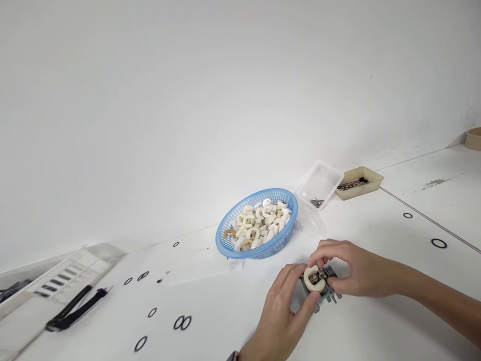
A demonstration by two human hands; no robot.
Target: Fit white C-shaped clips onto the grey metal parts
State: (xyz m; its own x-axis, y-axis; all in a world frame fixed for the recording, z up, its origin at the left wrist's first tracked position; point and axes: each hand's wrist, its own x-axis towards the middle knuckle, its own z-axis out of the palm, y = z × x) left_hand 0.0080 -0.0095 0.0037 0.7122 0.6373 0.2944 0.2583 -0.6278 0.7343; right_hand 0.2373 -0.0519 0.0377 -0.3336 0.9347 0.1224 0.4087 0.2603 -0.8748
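A small grey metal carburetor [330, 296] rests on the white table, its inner side facing up. A cream C-shaped float [308, 283] sits on it, with brass-coloured parts showing in its gap. My left hand [281, 303] grips the carburetor from the left, thumb at the near edge by the float and fingers at the far left. From the right, my right hand [355, 268] closes on it too. Its thumb presses the right side and its bent fingers touch the top near the float; the fingertips are partly hidden.
Beyond my hands stands a blue basket [221, 245] of similar white floats. Behind are a white tray [323, 180] with metal pins and a beige tray [363, 188] with black rings. Black rings [182, 322] lie scattered. Black-handled pliers [73, 311] lie left, beside a white organizer [71, 273].
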